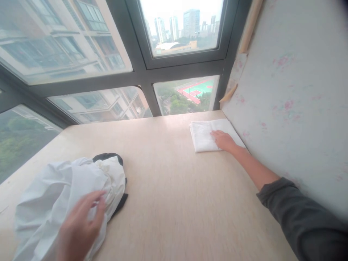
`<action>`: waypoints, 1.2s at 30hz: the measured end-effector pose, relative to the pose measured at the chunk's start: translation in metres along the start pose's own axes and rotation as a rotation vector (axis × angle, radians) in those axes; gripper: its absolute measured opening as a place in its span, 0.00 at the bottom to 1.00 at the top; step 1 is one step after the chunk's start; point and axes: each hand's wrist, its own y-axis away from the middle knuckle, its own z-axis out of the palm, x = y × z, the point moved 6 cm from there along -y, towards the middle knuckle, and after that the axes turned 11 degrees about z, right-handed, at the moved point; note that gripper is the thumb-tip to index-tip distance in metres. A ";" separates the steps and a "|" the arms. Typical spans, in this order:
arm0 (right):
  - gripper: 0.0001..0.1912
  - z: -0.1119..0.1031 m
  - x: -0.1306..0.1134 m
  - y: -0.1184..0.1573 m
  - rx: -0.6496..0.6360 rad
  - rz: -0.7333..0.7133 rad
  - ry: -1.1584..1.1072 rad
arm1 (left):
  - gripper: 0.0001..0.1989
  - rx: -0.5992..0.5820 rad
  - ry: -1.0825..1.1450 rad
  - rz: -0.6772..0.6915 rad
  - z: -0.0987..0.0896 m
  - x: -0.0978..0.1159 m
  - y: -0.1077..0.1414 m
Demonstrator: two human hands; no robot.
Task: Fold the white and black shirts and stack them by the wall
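Note:
A folded white cloth [202, 136] lies flat at the far right of the wooden surface, close to the wall. My right hand [223, 140] rests on top of it with the fingers stretched out. At the left is a crumpled heap of white fabric [51, 192], with some black fabric [119, 204] showing from under its right side. My left hand [83, 221] is over the front of this heap, somewhat blurred, its thumb and fingers curved and apart. I see nothing held in it; whether it touches the fabric I cannot tell.
The pale wooden surface [163, 188] runs back to a dark-framed window [179, 67]. A wall with flowered wallpaper [293, 101] bounds the right side, its paper peeling near the window corner. Buildings and a sports court show outside.

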 end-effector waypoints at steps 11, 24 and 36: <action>0.16 -0.019 -0.006 0.016 0.097 0.148 0.059 | 0.10 -0.308 0.386 0.220 0.151 0.103 0.091; 0.11 -0.200 -0.019 0.025 0.615 0.026 -0.201 | 0.10 -0.356 0.412 0.180 0.158 0.102 0.091; 0.10 -0.353 -0.097 0.082 0.895 -0.152 -0.315 | 0.10 -0.314 0.461 0.193 0.156 0.102 0.091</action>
